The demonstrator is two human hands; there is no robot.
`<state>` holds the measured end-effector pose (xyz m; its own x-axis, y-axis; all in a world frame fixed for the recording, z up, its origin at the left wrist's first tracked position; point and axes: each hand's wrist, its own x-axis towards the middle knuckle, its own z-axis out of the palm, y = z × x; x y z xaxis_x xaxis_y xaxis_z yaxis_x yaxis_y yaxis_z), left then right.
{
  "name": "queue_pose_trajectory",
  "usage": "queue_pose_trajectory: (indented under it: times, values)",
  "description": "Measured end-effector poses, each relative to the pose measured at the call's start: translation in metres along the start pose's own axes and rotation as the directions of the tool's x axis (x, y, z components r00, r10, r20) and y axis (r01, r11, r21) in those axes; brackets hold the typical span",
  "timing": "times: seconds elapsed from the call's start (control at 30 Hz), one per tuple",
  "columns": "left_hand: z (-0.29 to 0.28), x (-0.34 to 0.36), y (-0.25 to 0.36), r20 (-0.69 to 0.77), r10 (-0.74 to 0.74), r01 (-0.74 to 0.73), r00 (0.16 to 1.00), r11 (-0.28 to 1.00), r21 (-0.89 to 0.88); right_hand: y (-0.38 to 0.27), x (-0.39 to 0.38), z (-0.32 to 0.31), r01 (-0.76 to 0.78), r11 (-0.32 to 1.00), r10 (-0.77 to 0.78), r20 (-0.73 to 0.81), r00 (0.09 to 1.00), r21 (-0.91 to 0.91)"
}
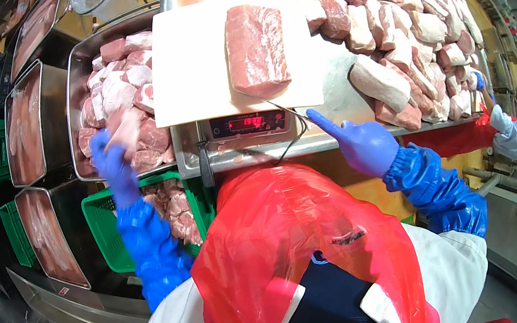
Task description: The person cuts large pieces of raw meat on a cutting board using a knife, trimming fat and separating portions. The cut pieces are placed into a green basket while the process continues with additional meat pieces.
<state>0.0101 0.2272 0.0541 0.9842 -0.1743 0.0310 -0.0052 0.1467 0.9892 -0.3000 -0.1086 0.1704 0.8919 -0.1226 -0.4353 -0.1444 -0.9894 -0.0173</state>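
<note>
A slab of raw meat (256, 49) lies on the white board (192, 65) over the digital scale (248, 124), whose red display is lit. My left hand (115, 165), blue-gloved and slightly blurred, is above the near edge of a steel tub (77, 124) of meat chunks. Its fingers close on a smeared pale-pink meat piece (125, 126). My right hand (362, 143), also blue-gloved, holds nothing visible at the table's front edge. Its index finger stretches toward the board's near right corner; the other fingers are curled. A thin black cord (302, 127) runs beside that fingertip.
Many meat blocks (387, 44) are piled on the steel table (332, 75) at right. A green crate (103, 239) with meat stands below my left hand. More steel tubs (51, 240) line the far left. A dark handle (204, 162) sticks out beside the scale. Another person's sleeve (511, 136) shows at right.
</note>
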Motion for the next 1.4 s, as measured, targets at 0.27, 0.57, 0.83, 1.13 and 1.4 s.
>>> queue_pose_trajectory:
  times: [0.27,0.57,0.83,1.13,1.4]
  values:
    - [-0.108,-0.062,-0.072,0.152,0.003,-0.134,0.988,0.491,0.861,0.011,0.046,0.058,0.131,0.185,0.552,-0.213,0.807,0.974]
    - [0.318,0.098,-0.052,0.891,0.072,-0.857,0.449,0.316,0.406,-0.063,0.102,0.057,0.318,-0.488,0.547,0.001,0.837,0.813]
    - [0.183,0.036,-0.075,0.351,0.339,-0.487,0.873,0.563,0.667,-0.048,0.193,0.041,0.452,-0.144,0.716,-0.223,0.662,0.880]
    - [0.108,-0.026,-0.041,0.302,0.179,-0.301,0.936,0.852,0.428,-0.012,0.142,0.020,0.142,0.465,0.269,-0.292,0.918,0.874]
    - [0.134,-0.006,-0.064,0.400,0.469,-0.616,0.787,0.624,0.480,-0.062,0.194,0.008,0.266,0.801,-0.026,-0.412,0.911,0.536]
